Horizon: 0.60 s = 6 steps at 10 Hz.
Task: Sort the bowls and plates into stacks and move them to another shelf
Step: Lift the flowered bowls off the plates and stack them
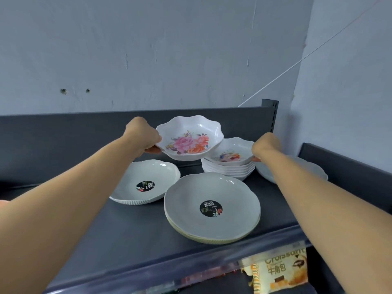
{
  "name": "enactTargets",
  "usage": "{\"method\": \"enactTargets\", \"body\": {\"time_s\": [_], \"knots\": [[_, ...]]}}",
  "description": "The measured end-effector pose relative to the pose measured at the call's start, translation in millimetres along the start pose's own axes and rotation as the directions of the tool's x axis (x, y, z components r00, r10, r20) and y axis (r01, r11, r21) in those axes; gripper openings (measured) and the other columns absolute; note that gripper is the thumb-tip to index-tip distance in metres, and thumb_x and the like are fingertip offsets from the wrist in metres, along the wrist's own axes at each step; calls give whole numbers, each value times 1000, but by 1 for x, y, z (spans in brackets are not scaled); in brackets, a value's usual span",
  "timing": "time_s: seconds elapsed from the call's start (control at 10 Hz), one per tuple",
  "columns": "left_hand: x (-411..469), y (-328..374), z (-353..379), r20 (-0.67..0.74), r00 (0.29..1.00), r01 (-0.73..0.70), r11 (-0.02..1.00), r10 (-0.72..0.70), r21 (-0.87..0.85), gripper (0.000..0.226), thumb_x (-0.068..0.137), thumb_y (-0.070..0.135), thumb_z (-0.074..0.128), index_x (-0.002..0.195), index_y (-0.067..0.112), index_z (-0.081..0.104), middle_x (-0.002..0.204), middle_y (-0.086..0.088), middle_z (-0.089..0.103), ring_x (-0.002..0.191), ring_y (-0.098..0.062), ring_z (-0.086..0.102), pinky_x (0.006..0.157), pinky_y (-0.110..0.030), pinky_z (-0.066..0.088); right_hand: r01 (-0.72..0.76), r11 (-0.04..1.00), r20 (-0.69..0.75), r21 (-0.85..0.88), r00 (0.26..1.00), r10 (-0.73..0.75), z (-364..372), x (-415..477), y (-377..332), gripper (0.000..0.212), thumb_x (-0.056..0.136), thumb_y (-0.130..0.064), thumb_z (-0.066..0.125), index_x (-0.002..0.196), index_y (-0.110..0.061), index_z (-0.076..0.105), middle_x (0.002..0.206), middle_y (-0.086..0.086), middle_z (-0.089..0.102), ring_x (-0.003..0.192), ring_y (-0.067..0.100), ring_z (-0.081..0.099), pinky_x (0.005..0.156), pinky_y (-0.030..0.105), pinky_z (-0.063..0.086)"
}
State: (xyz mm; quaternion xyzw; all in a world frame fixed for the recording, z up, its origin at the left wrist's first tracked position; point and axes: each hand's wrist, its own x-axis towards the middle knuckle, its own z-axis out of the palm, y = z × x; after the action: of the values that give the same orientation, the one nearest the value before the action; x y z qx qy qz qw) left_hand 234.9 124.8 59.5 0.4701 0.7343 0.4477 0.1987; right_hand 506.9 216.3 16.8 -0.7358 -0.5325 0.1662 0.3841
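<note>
My left hand grips the left rim of a white scalloped bowl with pink and orange flowers, held tilted in the air above the shelf. To its right stands a stack of several similar floral bowls; my right hand holds the right rim of the top one. In front lies a stack of grey plates with a round black sticker. A single grey plate with the same sticker lies to the left. Another pale plate sits at the right, partly hidden by my right arm.
The dark grey shelf has a raised back panel and a side panel at the right. An upright post stands in the back right corner. Below the shelf's front edge lies a croissant packet. A pale wall rises behind.
</note>
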Motion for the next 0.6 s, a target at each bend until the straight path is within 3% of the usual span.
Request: {"method": "enactTargets", "body": {"time_s": [0.1, 0.2, 0.3, 0.4, 0.5, 0.6], "knots": [[4, 7, 12, 18, 1000, -2, 1000, 2, 0, 5, 86, -4, 61, 83, -6, 57, 87, -22, 65, 57, -30, 66, 57, -37, 60, 9, 1000, 3, 5, 1000, -9, -8, 5, 2, 30, 85, 6, 55, 60, -8, 43, 73, 12, 56, 75, 29, 59, 48, 30, 45], [7, 16, 27, 33, 999, -5, 1000, 5, 8, 14, 87, -4, 59, 75, -3, 53, 87, -21, 65, 57, -30, 66, 48, -33, 58, 57, 998, -29, 15, 998, -56, -19, 11, -2, 31, 87, 0, 55, 61, -8, 42, 67, 9, 51, 74, 28, 55, 47, 25, 38], [9, 27, 46, 53, 999, 14, 1000, -14, -4, 16, 89, -2, 57, 73, -1, 53, 72, -16, 65, 49, -24, 65, 56, -34, 60, 101, 994, -67, 34, 993, -98, -28, 17, -9, 31, 89, -5, 56, 62, -9, 41, 68, 7, 50, 74, 28, 54, 52, 26, 39], [15, 36, 65, 84, 996, 16, 1000, -15, -14, 18, 88, -1, 57, 72, 3, 51, 37, -2, 60, 35, -15, 62, 71, -35, 62, 149, 989, -90, 18, 985, -147, -36, 23, -14, 27, 89, -7, 56, 65, -7, 42, 67, 5, 46, 70, 26, 50, 49, 23, 33], [17, 43, 82, 130, 991, -2, 999, 9, -49, 27, 86, -6, 57, 67, 8, 44, 25, 13, 48, 28, -5, 56, 55, -27, 61, 229, 973, -84, -16, 970, -230, -40, 29, -15, 40, 87, -8, 55, 54, -12, 34, 56, 3, 37, 51, 19, 37, 45, 22, 27], [22, 46, 104, 163, 987, 2, 997, 11, -79, 28, 85, -8, 57, 66, 7, 43, 24, 15, 47, 27, -5, 55, 50, -24, 58, 282, 959, -71, -11, 957, -282, -41, 29, -12, 43, 88, -9, 55, 51, -14, 32, 53, 2, 35, 55, 22, 37, 56, 25, 38]]}}
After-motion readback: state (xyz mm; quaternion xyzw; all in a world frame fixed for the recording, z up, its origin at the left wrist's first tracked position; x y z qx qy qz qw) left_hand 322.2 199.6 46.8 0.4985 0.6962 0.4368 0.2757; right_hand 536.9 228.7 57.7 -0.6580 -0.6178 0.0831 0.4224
